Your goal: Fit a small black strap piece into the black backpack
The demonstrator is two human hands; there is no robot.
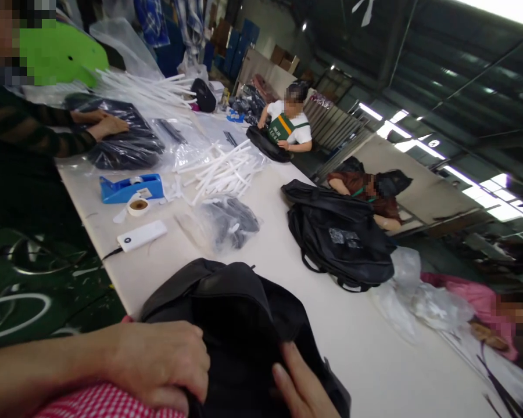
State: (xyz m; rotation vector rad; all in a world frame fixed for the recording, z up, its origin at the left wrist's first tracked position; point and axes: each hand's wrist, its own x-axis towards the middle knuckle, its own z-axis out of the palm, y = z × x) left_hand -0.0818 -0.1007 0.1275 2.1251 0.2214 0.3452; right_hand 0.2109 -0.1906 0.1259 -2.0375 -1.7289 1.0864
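Note:
A black bag (230, 296) lies on the near end of the table in front of me, its mouth gaping towards me and its inside dark. My left hand (165, 360) is closed round the near left edge of the bag, fingers curled into the fabric. At the right side of the mouth, my right hand (303, 386) touches the black fabric with its visible fingers straight and a little apart. The lower part of the right hand is cut off by the frame. Red-and-white checked cloth (108, 400) shows under my left forearm.
Beyond the bag lie a clear plastic bag with dark contents (233, 223), a white power bank (142, 235), a blue tape dispenser (133, 187) and white strips (226, 171). More black bags (340, 238) lie on the right. Several co-workers stand round the table (270, 273).

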